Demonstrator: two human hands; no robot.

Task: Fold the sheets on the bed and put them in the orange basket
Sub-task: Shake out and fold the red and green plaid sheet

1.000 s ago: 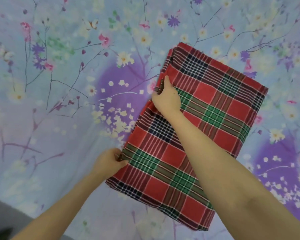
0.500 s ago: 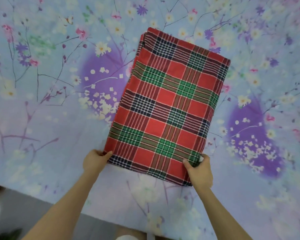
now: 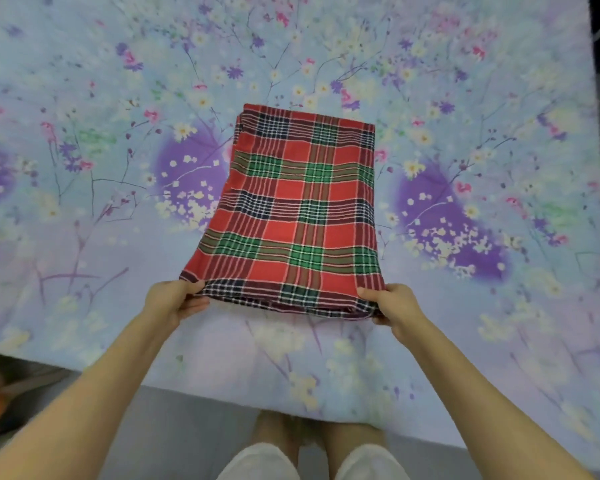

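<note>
Gripping the near corners of the folded plaid sheet (image 3: 297, 216), the left hand (image 3: 172, 303) and right hand (image 3: 392, 304) each close thumb-over-fingers on it; the sheet stretches away from both hands across the floral bed (image 3: 84, 202).

No readable text

I see no words, labels, brands or numbers anywhere: my plaid sheet (image 3: 298, 209) bears only checks, and the bed cover (image 3: 84, 168) under it only printed flowers.
</note>
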